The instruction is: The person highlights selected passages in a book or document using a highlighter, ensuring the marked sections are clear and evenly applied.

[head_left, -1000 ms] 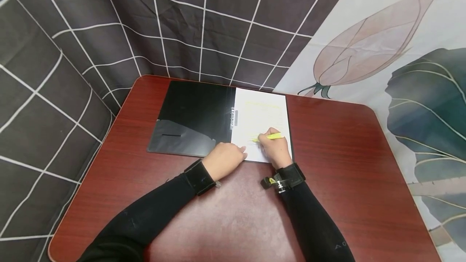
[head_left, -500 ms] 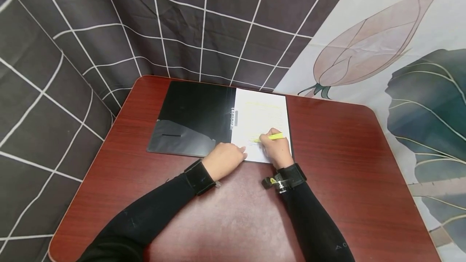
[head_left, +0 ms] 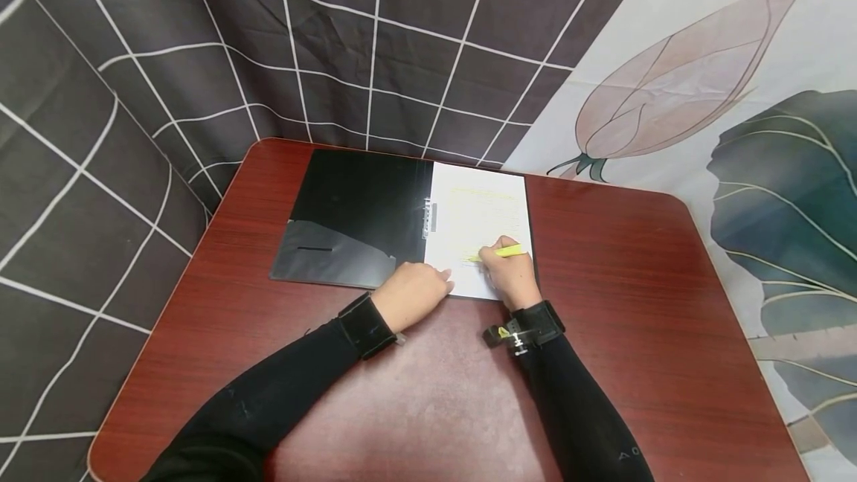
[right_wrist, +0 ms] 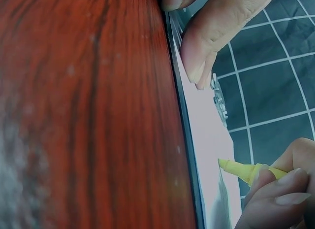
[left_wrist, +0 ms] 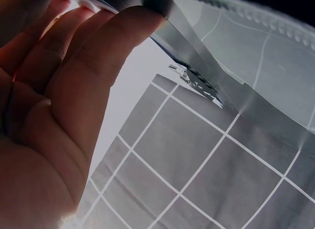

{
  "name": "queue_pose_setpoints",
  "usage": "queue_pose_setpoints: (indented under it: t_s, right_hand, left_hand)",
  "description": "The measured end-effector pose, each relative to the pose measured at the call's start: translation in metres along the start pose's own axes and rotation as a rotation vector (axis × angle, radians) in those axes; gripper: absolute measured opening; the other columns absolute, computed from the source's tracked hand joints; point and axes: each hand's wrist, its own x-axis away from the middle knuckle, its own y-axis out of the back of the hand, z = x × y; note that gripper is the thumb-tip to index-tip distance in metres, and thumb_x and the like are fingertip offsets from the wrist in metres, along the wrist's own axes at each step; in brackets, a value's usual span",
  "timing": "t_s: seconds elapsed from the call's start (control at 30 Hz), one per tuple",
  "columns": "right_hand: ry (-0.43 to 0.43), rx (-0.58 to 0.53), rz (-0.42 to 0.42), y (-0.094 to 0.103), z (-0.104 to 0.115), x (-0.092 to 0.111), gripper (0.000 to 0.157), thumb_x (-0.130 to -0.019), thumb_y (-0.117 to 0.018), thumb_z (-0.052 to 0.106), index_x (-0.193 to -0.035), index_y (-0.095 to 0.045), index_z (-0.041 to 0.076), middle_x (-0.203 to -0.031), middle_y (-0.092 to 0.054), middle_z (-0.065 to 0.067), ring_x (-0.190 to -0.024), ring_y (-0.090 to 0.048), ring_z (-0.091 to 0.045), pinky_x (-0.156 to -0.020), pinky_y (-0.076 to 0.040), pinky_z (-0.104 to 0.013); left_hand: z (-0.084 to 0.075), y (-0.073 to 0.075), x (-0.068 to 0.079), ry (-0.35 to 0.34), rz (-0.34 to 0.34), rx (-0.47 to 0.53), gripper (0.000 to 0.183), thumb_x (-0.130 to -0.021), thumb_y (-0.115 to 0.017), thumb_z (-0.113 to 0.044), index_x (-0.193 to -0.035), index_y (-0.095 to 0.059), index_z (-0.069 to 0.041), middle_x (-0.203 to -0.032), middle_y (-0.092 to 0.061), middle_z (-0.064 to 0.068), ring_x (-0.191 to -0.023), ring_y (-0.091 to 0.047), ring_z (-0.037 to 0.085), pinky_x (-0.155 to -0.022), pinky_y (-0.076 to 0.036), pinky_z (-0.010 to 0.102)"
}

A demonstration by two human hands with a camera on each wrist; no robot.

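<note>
My right hand (head_left: 509, 274) pinches a yellow highlighter (head_left: 507, 251) between thumb and fingers. In the right wrist view, the highlighter's tip meets the white printed sheet (right_wrist: 209, 125). Yellow marks show on the sheet (head_left: 478, 214), near its top and around the tip. My left hand (head_left: 411, 292) rests at the sheet's lower left corner, with fingertips (right_wrist: 194, 61) pressing on the paper. The sheet lies on the right side of an open black ring binder (head_left: 368, 184), beside the metal clip (head_left: 428, 218) at its spine.
The binder's left side has a grey plastic pocket (head_left: 335, 251). Everything lies on a reddish-brown wooden table (head_left: 616, 303). Behind it hang a dark grid-patterned cloth (head_left: 415, 43) and a white cloth with a pink bud print (head_left: 676, 80). Both wrists wear black straps.
My right hand and the highlighter have shifted slightly to the right over the sheet. My left hand and the binder stay in place.
</note>
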Motion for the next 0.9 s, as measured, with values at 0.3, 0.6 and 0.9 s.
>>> queue_pose_setpoints:
  t_s: [0.3,0.6,0.9]
  right_hand:
    - [0.039,-0.019,-0.015,0.002,-0.001,0.0,0.027,-0.093,-0.066,0.005,-0.071,-0.053,0.014,-0.058,-0.057,0.005,-0.052,-0.047,-0.011,-0.045,-0.033,-0.023]
    - [0.043,0.003,-0.021,0.007,-0.004,-0.001,0.029,-0.094,-0.065,0.006,-0.07,-0.05,0.015,-0.057,-0.052,0.007,-0.052,-0.043,-0.012,-0.046,-0.031,-0.024]
    - [0.023,0.021,-0.016,0.013,-0.006,-0.002,0.027,-0.095,-0.066,0.01,-0.072,-0.052,0.014,-0.059,-0.052,0.006,-0.05,-0.04,-0.013,-0.045,-0.03,-0.025]
  left_hand:
    - [0.001,0.0,0.001,-0.016,-0.004,-0.013,0.02,-0.109,-0.073,-0.021,-0.124,-0.088,-0.02,-0.099,-0.087,0.001,-0.077,-0.076,0.018,-0.06,-0.062,0.038]
    - [0.001,0.001,0.001,-0.029,0.012,-0.017,0.021,-0.109,-0.073,-0.019,-0.125,-0.088,-0.021,-0.099,-0.087,0.001,-0.078,-0.076,0.019,-0.061,-0.063,0.038]
    - [0.001,0.002,0.002,-0.028,-0.003,0.004,0.021,-0.11,-0.072,-0.019,-0.123,-0.088,-0.019,-0.095,-0.086,0.002,-0.077,-0.075,0.02,-0.062,-0.063,0.039]
